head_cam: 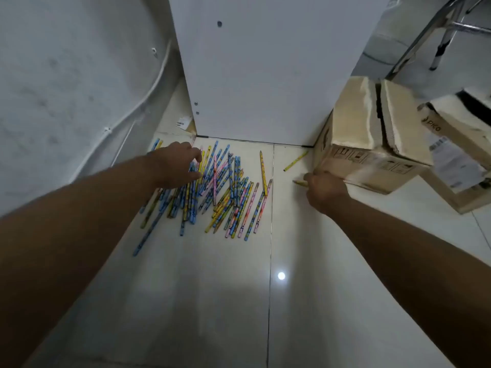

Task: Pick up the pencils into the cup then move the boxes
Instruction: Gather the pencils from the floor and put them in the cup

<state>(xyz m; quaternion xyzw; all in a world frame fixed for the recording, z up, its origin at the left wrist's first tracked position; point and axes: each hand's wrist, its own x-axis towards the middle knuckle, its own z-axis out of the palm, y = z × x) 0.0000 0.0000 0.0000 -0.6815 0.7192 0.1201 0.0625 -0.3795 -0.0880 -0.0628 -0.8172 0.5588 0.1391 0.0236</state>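
Note:
Several colourful pencils (223, 192) lie scattered in a pile on the white tiled floor. My left hand (175, 166) hovers over the left side of the pile, fingers spread and touching the pencils. My right hand (324, 191) rests on the floor at the lower left corner of a taped cardboard box (372, 144), fingers closed around a yellow pencil (299, 182) whose tip sticks out to the left. Another yellow pencil (295, 161) lies alone near the box. A second cardboard box (457, 155) stands to the right. No cup is in view.
A white cabinet panel (265, 70) rises directly behind the pencils. A white wall with a cable (127, 112) runs along the left. Metal chair legs (438, 35) stand at the top right. Bare floor tiles stretch towards me.

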